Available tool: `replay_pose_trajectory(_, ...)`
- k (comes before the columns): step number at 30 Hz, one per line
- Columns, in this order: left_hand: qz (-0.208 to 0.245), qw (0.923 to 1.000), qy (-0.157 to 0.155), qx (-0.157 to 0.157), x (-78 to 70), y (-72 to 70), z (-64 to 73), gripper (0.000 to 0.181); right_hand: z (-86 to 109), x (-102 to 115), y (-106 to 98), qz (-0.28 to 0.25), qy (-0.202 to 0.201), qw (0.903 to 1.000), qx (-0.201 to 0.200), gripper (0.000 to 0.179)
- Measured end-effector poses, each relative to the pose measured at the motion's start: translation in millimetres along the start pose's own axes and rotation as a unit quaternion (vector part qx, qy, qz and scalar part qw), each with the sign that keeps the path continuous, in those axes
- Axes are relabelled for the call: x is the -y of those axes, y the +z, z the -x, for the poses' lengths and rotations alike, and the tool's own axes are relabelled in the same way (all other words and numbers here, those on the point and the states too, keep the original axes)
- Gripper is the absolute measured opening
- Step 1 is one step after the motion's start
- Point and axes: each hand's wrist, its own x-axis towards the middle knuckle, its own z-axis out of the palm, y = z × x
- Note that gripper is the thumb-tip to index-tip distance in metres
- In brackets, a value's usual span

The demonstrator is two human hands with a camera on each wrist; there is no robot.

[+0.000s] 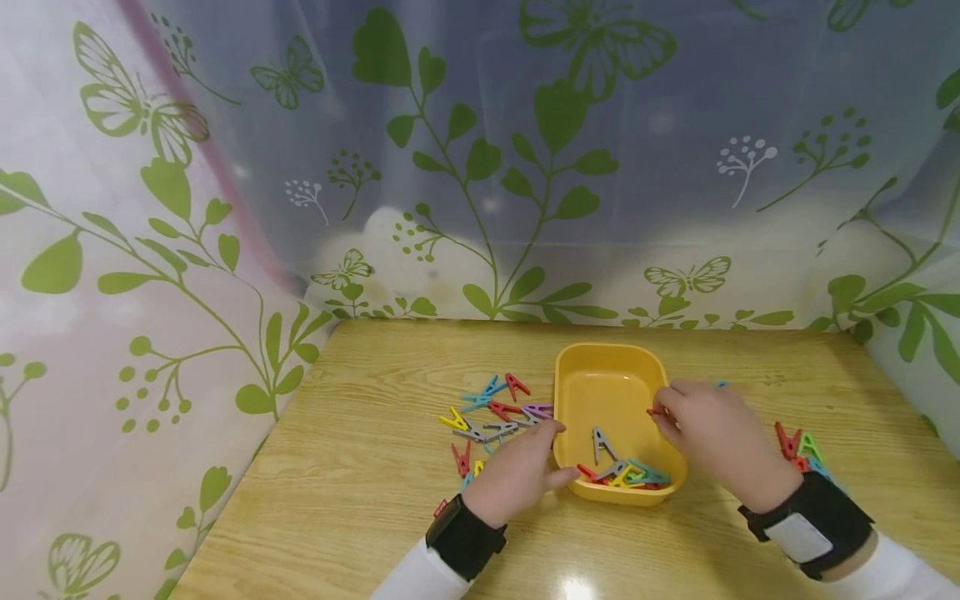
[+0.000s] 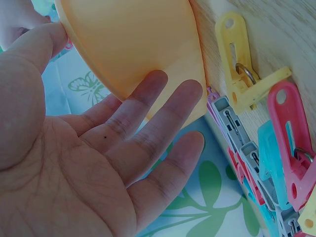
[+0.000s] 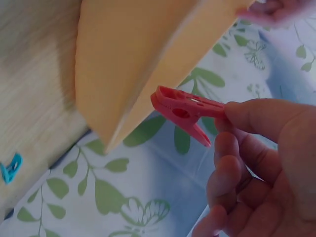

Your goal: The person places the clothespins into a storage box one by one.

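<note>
A yellow plastic bin [image 1: 607, 392] stands on the wooden table with several clothespins in its near end, among them a grey clothespin [image 1: 602, 446]. At its left side is my left hand [image 1: 517, 477], thumb at the rim and fingers loosely extended along the outer wall [image 2: 133, 44]. Between thumb and index finger, my right hand [image 1: 720, 437] pinches a red clothespin [image 3: 185, 108] by one end. That hand is over the right rim, and the red clothespin points toward the bin's inside.
Several coloured clothespins lie left of the bin, including a yellow clothespin [image 2: 239, 61] and a red clothespin [image 2: 291, 143]. Right of my right hand is a small group with a green clothespin [image 1: 810, 446]. A blue clothespin [image 3: 11, 168] lies apart. Patterned curtain [image 1: 480, 208] borders the table's back.
</note>
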Motion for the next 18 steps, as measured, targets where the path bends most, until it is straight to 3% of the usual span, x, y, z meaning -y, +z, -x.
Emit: replay_pose_trajectory(18,0.001,1.0000,-0.003,0.002,0.1,0.0,0.3,0.060,11.0,20.0,20.0,-0.033,0.014,0.9911,0.129,0.031)
